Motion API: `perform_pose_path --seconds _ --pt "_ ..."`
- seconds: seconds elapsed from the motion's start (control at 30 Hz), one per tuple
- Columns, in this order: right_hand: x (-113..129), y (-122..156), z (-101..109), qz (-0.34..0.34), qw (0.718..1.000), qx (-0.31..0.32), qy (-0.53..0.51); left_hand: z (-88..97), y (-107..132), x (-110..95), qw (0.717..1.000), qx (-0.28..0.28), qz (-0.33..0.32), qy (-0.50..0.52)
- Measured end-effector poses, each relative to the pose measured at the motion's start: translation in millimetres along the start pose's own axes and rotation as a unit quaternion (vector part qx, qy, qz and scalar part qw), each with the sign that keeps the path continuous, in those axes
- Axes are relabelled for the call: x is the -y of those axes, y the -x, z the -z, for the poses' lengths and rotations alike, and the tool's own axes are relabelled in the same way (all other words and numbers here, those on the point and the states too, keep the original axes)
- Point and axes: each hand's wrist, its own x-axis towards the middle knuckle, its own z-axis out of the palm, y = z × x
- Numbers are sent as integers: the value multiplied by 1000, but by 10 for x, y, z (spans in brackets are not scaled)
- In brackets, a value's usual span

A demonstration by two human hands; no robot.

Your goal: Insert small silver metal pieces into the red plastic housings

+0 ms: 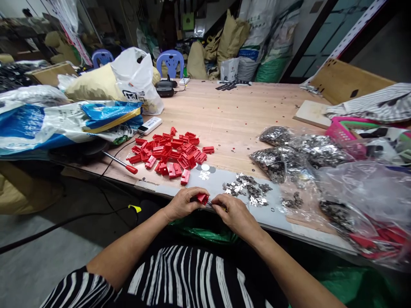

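Note:
Close to the table's front edge, my left hand is closed round a red plastic part, its open end turned toward my right hand. My right hand pinches a thin metal tool whose tip meets the red part; a bit of yellow shows under the fingers, and the rest is hidden. Just beyond my left hand lies a heap of similar red plastic parts. Small flat metal pieces are spread on a grey mat beyond my right hand, with a smaller cluster of shiny pieces to their left.
Clear bags of metal pieces crowd the right side, near a pink basket. At left are a blue-and-white sack, a white plastic bag, a white power bank-like device and a red-handled tool. A green bag hangs below the edge.

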Motion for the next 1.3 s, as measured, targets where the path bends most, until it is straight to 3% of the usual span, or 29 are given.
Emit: perform_pose_path --seconds 0.87,1.13,1.3 --pt "-21 -14 -69 39 998 1 41 22 -28 -11 1000 27 -2 -11" --pt "119 -2 -157 5 993 -10 119 -30 -16 39 999 7 -4 -39" --pt "132 55 -168 16 995 -22 97 -41 -17 3 1000 2 23 -19"
